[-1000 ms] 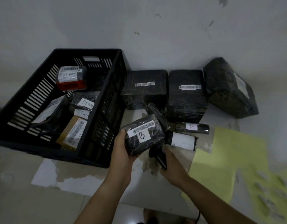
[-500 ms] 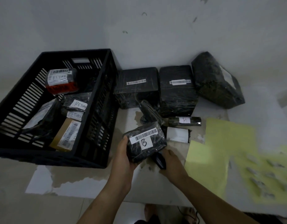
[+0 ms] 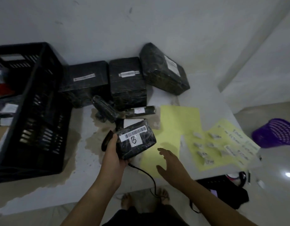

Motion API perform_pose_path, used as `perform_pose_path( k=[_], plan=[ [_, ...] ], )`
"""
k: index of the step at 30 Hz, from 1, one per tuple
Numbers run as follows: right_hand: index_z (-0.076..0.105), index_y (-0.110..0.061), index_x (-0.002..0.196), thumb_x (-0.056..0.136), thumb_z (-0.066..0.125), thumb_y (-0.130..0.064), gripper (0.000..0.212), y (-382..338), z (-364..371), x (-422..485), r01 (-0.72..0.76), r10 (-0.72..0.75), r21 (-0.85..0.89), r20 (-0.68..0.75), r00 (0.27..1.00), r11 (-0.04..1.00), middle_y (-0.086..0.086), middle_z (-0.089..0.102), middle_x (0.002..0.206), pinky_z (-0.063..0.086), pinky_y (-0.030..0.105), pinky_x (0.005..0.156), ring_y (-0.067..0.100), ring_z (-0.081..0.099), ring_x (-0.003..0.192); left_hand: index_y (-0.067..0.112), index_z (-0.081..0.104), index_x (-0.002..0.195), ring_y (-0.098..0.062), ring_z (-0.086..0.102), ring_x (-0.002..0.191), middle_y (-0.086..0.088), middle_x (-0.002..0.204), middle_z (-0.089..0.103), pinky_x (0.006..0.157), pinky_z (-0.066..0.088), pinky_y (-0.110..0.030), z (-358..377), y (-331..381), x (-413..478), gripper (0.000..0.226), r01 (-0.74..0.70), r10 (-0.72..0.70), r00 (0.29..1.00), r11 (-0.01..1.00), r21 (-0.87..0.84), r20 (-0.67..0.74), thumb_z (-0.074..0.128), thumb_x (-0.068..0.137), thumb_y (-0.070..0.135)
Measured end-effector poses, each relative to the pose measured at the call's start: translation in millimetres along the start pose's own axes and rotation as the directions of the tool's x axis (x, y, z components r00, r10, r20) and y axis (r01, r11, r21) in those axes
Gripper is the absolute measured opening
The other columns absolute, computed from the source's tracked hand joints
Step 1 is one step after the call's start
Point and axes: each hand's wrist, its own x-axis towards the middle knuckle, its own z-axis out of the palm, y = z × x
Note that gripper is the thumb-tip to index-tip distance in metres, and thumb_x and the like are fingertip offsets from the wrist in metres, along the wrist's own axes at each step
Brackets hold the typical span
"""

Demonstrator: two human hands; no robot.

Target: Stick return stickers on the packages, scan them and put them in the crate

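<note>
My left hand point(image 3: 113, 154) grips a small black wrapped package point(image 3: 136, 144) bearing a barcode strip and a white label marked "B", held just above the table. The black scanner point(image 3: 106, 141) lies beside and partly under that hand, and its cable point(image 3: 145, 173) trails off the table's front edge. My right hand point(image 3: 168, 162) hovers with spread fingers, holding nothing, over the yellow sheet point(image 3: 177, 121). Several small white return stickers point(image 3: 206, 147) sit on a second yellow sheet to its right. The black slatted crate point(image 3: 34, 111) stands at the left with labelled packages inside, mostly cut off.
Three larger black packages point(image 3: 128, 82) line the wall, and smaller ones point(image 3: 141, 110) lie in front of them. A purple basket point(image 3: 274, 132) stands on the floor at right. A dark bag point(image 3: 222, 190) sits below the table edge.
My right hand has let go of the scanner and moved right, fingers spread, over the yellow sheet. The view has swung right. My left hand still holds the "B" package.
</note>
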Motion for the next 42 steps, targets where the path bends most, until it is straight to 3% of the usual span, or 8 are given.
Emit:
perform_pose_path(
  k=[10, 13, 17, 22, 28, 33, 37, 42],
  plan=[
    [0.055, -0.012, 0.131, 0.093, 0.064, -0.018, 0.039, 104.7, -109.6, 17.5, -0.246, 0.296, 0.186, -0.327, 0.897, 0.951, 0.006, 0.061, 0.128, 0.043, 0.028, 0.079, 0.021, 0.060, 0.101, 0.022, 0.069, 0.126, -0.024, 0.070, 0.096, -0.005, 0.117, 0.075, 0.072, 0.055, -0.037, 63.5, -32.5, -10.9, 0.037, 0.102, -0.102, 0.995, 0.991, -0.089, 0.013, 0.045, 0.107, 0.044],
    [0.054, -0.008, 0.132, 0.096, 0.058, -0.013, 0.036, 126.6, -130.3, 46.1, -0.284, 0.328, 0.177, -0.312, 0.892, 0.942, 0.011, 0.060, 0.128, 0.041, 0.029, 0.082, 0.026, 0.060, 0.102, 0.022, 0.072, 0.118, -0.026, 0.067, 0.102, -0.007, 0.121, 0.075, 0.077, 0.053, -0.038, 76.8, -31.7, -11.9, 0.037, 0.069, -0.065, 0.997, 0.989, -0.128, 0.034, 0.042, 0.108, 0.041],
    [0.053, -0.006, 0.133, 0.094, 0.060, -0.017, 0.041, 150.0, -142.2, 74.3, -0.300, 0.284, -0.062, -0.187, 0.940, 0.952, 0.015, 0.060, 0.127, 0.046, 0.036, 0.092, 0.031, 0.059, 0.113, 0.017, 0.066, 0.131, -0.026, 0.066, 0.103, -0.010, 0.128, 0.071, 0.075, 0.053, -0.035, 90.2, -28.0, -15.2, 0.043, 0.034, -0.026, 0.999, 0.988, -0.153, 0.048, 0.040, 0.107, 0.042],
    [0.060, -0.005, 0.123, 0.093, 0.061, -0.034, 0.041, 161.1, -144.0, 87.3, -0.271, 0.264, -0.266, -0.062, 0.963, 0.925, 0.013, 0.061, 0.119, 0.046, 0.035, 0.087, 0.030, 0.059, 0.109, 0.018, 0.067, 0.130, -0.024, 0.069, 0.096, -0.006, 0.121, 0.075, 0.066, 0.056, -0.033, 98.5, -30.2, -16.2, 0.040, 0.018, -0.015, 1.000, 0.990, -0.139, 0.028, 0.041, 0.107, 0.038],
    [0.056, -0.018, 0.068, 0.092, 0.057, -0.038, 0.031, 155.6, -144.7, 87.0, -0.250, 0.228, -0.282, -0.108, 0.968, 0.926, 0.003, 0.055, 0.075, 0.035, 0.026, 0.053, 0.015, 0.052, 0.061, 0.016, 0.065, 0.134, -0.028, 0.065, 0.103, -0.008, 0.126, 0.072, 0.074, 0.053, -0.037, 106.3, -30.3, -13.6, 0.040, 0.000, 0.001, 1.000, 0.990, -0.144, 0.005, 0.045, 0.107, 0.036],
    [0.065, -0.010, 0.091, 0.096, 0.051, -0.022, 0.020, 159.8, -143.7, 82.5, -0.184, 0.149, -0.372, -0.122, 0.981, 0.910, 0.002, 0.052, 0.081, 0.033, 0.027, 0.056, 0.019, 0.051, 0.068, 0.016, 0.067, 0.129, -0.026, 0.066, 0.100, -0.009, 0.123, 0.073, 0.072, 0.053, -0.036, 114.3, -32.2, -13.2, 0.038, 0.006, -0.004, 1.000, 0.990, -0.142, 0.013, 0.044, 0.106, 0.036],
    [0.062, -0.007, 0.094, 0.099, 0.046, -0.018, 0.020, 153.8, -147.1, 82.2, -0.221, 0.184, -0.259, -0.159, 0.970, 0.940, 0.005, 0.058, 0.077, 0.033, 0.027, 0.053, 0.022, 0.053, 0.064, 0.017, 0.068, 0.125, -0.025, 0.067, 0.099, -0.007, 0.119, 0.074, 0.071, 0.052, -0.035, 118.7, -31.6, -11.6, 0.036, 0.003, 0.000, 1.000, 0.989, -0.147, 0.019, 0.043, 0.107, 0.035],
    [0.061, -0.017, 0.086, 0.099, 0.053, -0.020, 0.015, 121.4, -164.0, 69.6, -0.145, 0.175, 0.117, -0.307, 0.935, 0.982, 0.002, 0.061, 0.099, 0.039, 0.029, 0.068, 0.015, 0.057, 0.076, 0.019, 0.068, 0.124, -0.024, 0.068, 0.101, -0.006, 0.118, 0.076, 0.074, 0.053, -0.037, 118.9, -28.0, -10.9, 0.034, -0.031, 0.036, 0.999, 0.989, -0.147, 0.034, 0.042, 0.107, 0.034]
  ],
)
